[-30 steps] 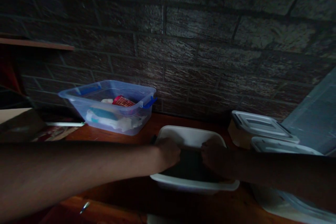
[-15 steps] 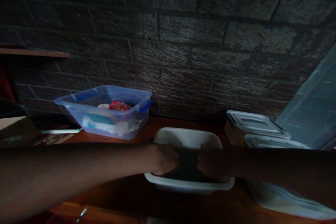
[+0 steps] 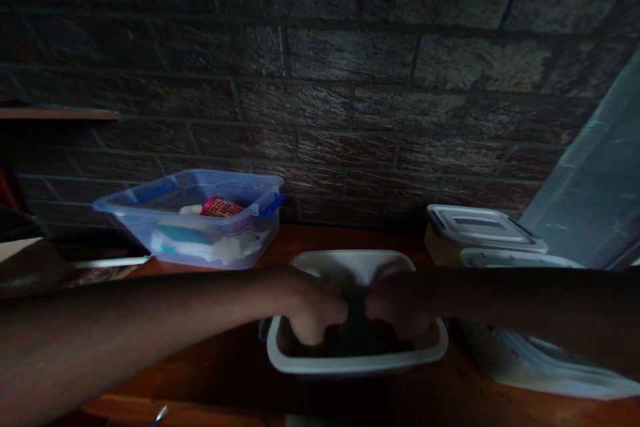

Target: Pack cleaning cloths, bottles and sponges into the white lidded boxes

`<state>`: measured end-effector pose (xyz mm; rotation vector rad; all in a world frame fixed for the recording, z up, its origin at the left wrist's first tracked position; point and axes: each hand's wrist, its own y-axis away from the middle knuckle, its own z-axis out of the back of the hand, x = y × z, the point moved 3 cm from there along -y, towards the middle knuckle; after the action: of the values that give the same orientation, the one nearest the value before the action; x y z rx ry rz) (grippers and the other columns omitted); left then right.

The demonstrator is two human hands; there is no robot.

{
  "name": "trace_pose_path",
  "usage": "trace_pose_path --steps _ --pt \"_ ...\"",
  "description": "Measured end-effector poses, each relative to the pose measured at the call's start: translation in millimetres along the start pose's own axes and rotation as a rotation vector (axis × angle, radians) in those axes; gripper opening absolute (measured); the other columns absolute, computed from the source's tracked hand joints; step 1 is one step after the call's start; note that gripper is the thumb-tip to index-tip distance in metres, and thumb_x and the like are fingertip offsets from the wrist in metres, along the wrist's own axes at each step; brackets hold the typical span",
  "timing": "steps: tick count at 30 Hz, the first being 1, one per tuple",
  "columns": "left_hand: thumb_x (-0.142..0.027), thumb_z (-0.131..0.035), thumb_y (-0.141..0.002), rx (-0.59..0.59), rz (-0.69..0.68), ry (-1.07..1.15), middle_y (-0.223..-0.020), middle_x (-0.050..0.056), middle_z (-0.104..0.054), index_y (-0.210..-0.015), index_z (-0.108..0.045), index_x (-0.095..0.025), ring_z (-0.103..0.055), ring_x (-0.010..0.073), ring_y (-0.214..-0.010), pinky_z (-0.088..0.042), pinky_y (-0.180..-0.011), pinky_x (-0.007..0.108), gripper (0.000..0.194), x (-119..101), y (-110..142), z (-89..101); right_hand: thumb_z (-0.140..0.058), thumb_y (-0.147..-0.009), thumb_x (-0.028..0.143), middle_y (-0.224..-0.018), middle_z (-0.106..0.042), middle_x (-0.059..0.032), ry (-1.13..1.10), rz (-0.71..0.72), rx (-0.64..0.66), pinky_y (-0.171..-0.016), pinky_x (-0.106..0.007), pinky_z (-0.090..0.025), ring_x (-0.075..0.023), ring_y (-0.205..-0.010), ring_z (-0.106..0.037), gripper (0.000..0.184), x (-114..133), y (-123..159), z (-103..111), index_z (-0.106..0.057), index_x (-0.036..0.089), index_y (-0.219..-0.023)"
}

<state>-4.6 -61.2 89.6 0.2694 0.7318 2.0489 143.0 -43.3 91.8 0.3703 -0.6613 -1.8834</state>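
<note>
A white plastic bin [image 3: 355,365] with a rounded rim stands on the wooden surface in the middle of the view. Both of my hands reach down inside it. My left hand [image 3: 317,310] is curled, knuckles up, in the left half of the bin. Facing it from the right side, my right hand [image 3: 400,307] is also closed and lies in deep shadow. Between them shows a dark greenish thing [image 3: 357,320], too dim to name. My fingertips are hidden, so what they grip cannot be made out.
At the left back stands a clear bluish tub [image 3: 187,250] holding a red patterned item [image 3: 221,207] and white and teal things. Lidded containers [image 3: 487,228] sit at the right. A dark brick wall [image 3: 320,113] rises behind the wooden table [image 3: 210,373].
Both hands have shifted slightly within the bin, and my left hand's curled fingers show more. The bin's near rim appears lower and wider in view. The camera has also moved a little.
</note>
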Motion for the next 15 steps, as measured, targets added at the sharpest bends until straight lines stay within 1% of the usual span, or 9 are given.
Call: trace_pose_path --steps 1,2,3,5,7,11,13,15 --pt "-0.013 -0.064 -0.075 -0.078 0.046 -0.043 -0.080 0.011 -0.077 -0.085 -0.077 -0.017 -0.068 0.0230 -0.061 -0.042 -0.045 0.028 0.016 2.0 1.0 2.9 -0.064 -0.073 0.020 -0.094 -0.077 -0.0084 0.034 -0.013 -0.042 -0.054 -0.028 -0.046 -0.0252 -0.078 -0.072 0.028 -0.9 -0.9 2.8 -0.074 0.018 -0.099" --pt "-0.012 -0.065 -0.075 -0.134 0.088 -0.091 -0.082 0.014 -0.078 -0.085 -0.078 -0.016 -0.069 0.0240 -0.062 -0.043 -0.046 0.029 0.016 3.5 1.7 4.4 -0.063 -0.075 0.020 -0.098 -0.077 -0.0106 0.076 -0.034 -0.071 -0.058 -0.031 -0.049 -0.0277 -0.083 -0.073 0.031 -1.8 -2.1 4.7 -0.074 0.018 -0.103" --pt "-0.010 -0.066 -0.075 -0.162 0.123 -0.134 -0.082 0.015 -0.078 -0.082 -0.078 -0.014 -0.069 0.0248 -0.063 -0.043 -0.047 0.029 0.015 4.6 1.8 4.5 -0.064 -0.075 0.021 -0.097 -0.077 -0.0128 0.120 -0.060 -0.082 -0.061 -0.034 -0.051 -0.0303 -0.084 -0.073 0.031 -2.8 -3.7 5.5 -0.075 0.016 -0.103" --pt "-0.005 -0.068 -0.073 -0.155 0.159 -0.182 -0.079 0.016 -0.078 -0.075 -0.078 -0.012 -0.069 0.0254 -0.062 -0.044 -0.049 0.030 0.012 4.8 0.9 1.3 -0.067 -0.074 0.022 -0.090 -0.077 -0.0157 0.186 -0.109 -0.058 -0.064 -0.039 -0.053 -0.0336 -0.081 -0.073 0.024 -4.3 -6.8 4.4 -0.078 0.013 -0.094" --pt "-0.003 -0.068 -0.073 -0.144 0.168 -0.194 -0.078 0.017 -0.077 -0.073 -0.077 -0.011 -0.070 0.0253 -0.061 -0.045 -0.050 0.029 0.012 3.2 0.4 -1.8 -0.069 -0.073 0.023 -0.084 -0.077 -0.0163 0.200 -0.130 -0.043 -0.067 -0.042 -0.054 -0.0341 -0.078 -0.073 0.021 -4.7 -8.0 2.7 -0.078 0.012 -0.089" --pt "-0.008 -0.067 -0.077 -0.190 0.193 -0.200 -0.078 0.015 -0.078 -0.077 -0.079 -0.013 -0.070 0.0240 -0.061 -0.047 -0.052 0.028 0.012 -0.5 3.7 0.5 -0.067 -0.076 0.022 -0.095 -0.078 -0.0145 0.194 -0.122 -0.119 -0.074 -0.042 -0.054 -0.0319 -0.087 -0.073 0.030 -3.6 -3.7 3.0 -0.077 0.015 -0.103" --pt "-0.010 -0.066 -0.078 -0.207 0.202 -0.198 -0.078 0.014 -0.077 -0.081 -0.080 -0.013 -0.070 0.0243 -0.061 -0.047 -0.051 0.029 0.014 -1.8 6.9 4.1 -0.069 -0.074 0.022 -0.093 -0.077 -0.0149 0.180 -0.109 -0.152 -0.075 -0.042 -0.053 -0.0318 -0.088 -0.073 0.028 -3.4 1.1 2.9 -0.078 0.014 -0.099" --pt "-0.014 -0.068 -0.078 -0.283 0.220 -0.179 -0.077 0.014 -0.077 -0.085 -0.080 -0.012 -0.071 0.0253 -0.063 -0.047 -0.053 0.029 0.013 -2.9 12.7 9.9 -0.070 -0.075 0.023 -0.094 -0.077 -0.0145 0.152 -0.091 -0.204 -0.078 -0.040 -0.053 -0.0305 -0.089 -0.072 0.025 -4.3 8.4 3.0 -0.078 0.014 -0.098"
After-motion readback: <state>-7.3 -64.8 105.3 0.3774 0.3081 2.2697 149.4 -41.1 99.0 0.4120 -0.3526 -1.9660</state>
